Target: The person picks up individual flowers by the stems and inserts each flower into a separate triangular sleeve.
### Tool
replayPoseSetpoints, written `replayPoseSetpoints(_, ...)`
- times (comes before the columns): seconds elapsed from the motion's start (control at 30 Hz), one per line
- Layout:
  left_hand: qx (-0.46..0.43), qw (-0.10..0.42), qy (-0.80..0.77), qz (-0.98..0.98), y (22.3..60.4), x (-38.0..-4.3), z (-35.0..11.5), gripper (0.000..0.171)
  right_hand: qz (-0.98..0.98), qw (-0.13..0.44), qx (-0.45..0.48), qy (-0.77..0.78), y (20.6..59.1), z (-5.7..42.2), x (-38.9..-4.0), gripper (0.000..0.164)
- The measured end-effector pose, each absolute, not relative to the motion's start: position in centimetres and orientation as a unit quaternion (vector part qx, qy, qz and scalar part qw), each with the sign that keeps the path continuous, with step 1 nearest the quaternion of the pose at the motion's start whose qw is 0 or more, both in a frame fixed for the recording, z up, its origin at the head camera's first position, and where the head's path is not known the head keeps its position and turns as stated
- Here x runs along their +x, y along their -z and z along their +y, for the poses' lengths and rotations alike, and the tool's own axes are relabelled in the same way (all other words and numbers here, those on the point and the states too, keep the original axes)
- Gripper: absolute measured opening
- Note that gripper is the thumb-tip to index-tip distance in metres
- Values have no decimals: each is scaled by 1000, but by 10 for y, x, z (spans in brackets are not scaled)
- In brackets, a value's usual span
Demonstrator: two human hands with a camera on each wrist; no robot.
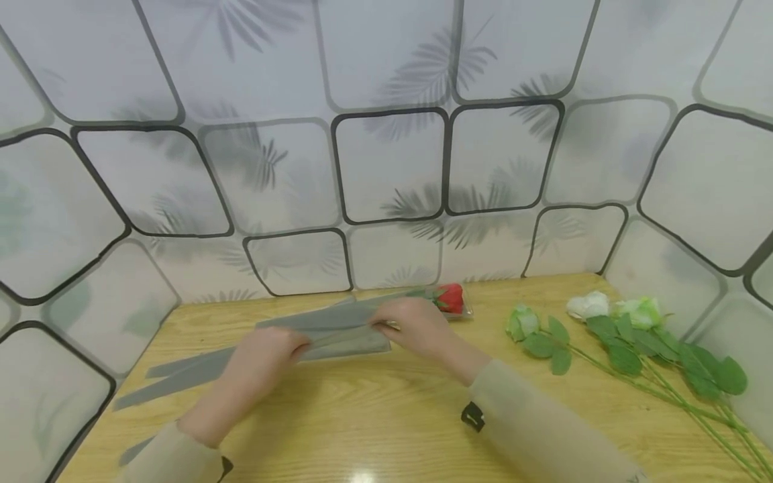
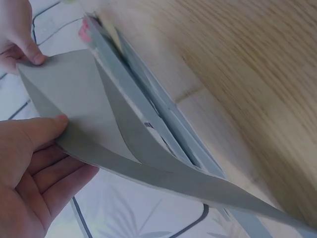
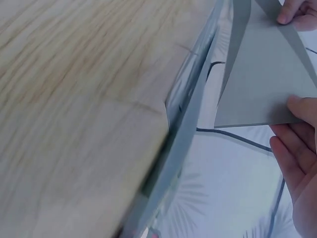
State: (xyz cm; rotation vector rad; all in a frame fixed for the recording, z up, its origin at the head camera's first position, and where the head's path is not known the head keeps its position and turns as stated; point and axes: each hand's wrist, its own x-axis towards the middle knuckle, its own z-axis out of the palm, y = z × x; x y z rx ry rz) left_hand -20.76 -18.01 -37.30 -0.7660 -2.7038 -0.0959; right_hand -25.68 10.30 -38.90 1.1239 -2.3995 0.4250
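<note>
Both hands hold a folded grey sheet of wrapping paper (image 1: 344, 347) above the table. My left hand (image 1: 256, 362) pinches its near edge, thumb on top and fingers beneath, as the left wrist view shows. At the sheet's right end, my right hand (image 1: 417, 329) pinches the border between thumb and fingers. The paper (image 3: 262, 74) has long folded-in side flaps and narrows leftward in the head view. Just behind it lies a red rose (image 1: 449, 298) in a grey and clear wrapper (image 1: 338, 315), its stem hidden.
White and pale green roses, including a green-tinged rose (image 1: 522, 323) and a white rose (image 1: 587, 306), lie with leafy stems on the right of the wooden table (image 1: 374, 416). Another grey piece (image 1: 134, 451) shows beside the left sleeve. A patterned wall (image 1: 392, 168) stands behind.
</note>
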Motion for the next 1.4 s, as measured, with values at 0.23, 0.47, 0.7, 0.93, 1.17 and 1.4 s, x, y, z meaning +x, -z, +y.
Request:
replayPoseSetpoints(0.23,-326,245,12,-913,372,-200,-161,39,-812,334,461,-126,380,132,-244,18)
replayPoseSetpoints(0.47,-367,227,-33,-901,377,-188,-141,18,-722,424,541,-83,375,157,-233,28)
replayPoseSetpoints(0.7,-380,247,-95,-887,390,-181,-130,27,-687,449,569,-48,375,174,-220,20)
replayPoseSetpoints(0.93,-384,283,-104,-872,395,-168,-123,31,-713,435,547,-56,386,194,-207,42)
replayPoseSetpoints(1.17,-384,296,-132,-865,401,-158,-115,34,-740,424,513,-96,400,214,-198,44)
replayPoseSetpoints(1.4,-391,247,-117,-879,407,-149,-109,40,-774,350,504,-153,411,223,-191,5)
